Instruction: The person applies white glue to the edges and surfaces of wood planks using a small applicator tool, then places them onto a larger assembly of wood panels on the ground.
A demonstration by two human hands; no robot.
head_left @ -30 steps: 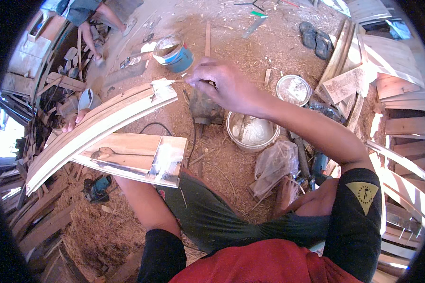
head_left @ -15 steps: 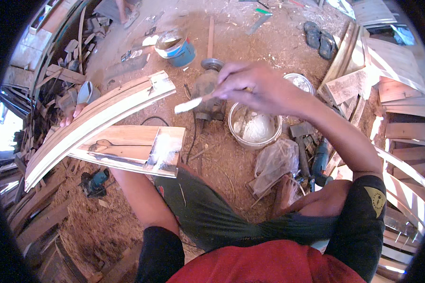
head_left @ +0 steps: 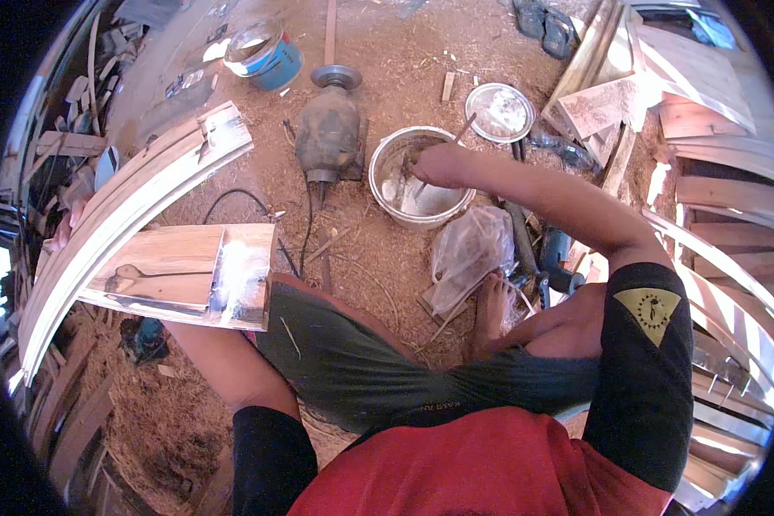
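Note:
My left hand point(head_left: 64, 230) grips a wooden piece from its far left side. Only some fingers show past the edge; the rest is hidden. That piece has a long curved rail point(head_left: 133, 193) and a flat wooden panel point(head_left: 168, 262), whose right end has a pale, bright patch. My right hand point(head_left: 439, 165) is closed on a brush, its thin brown handle point(head_left: 467, 129) pointing up past the fingers. The hand reaches over a white bucket point(head_left: 382, 196) with white paste point(head_left: 430, 202) inside. The brush's tip is hidden in the bucket.
Beyond the bucket lies its white-smeared lid point(head_left: 500, 112). A bench grinder-like motor point(head_left: 328, 129) stands left of the bucket, with a blue pail point(head_left: 277, 67) farther off. A plastic bag point(head_left: 475, 249) and a blue power tool point(head_left: 557, 258) lie nearer. Cut boards point(head_left: 722, 189) crowd the right.
My right hand has moved from above the motor down to the bucket, taking the white-tipped brush into it. The curved wooden piece has shifted left in view, still in my left hand.

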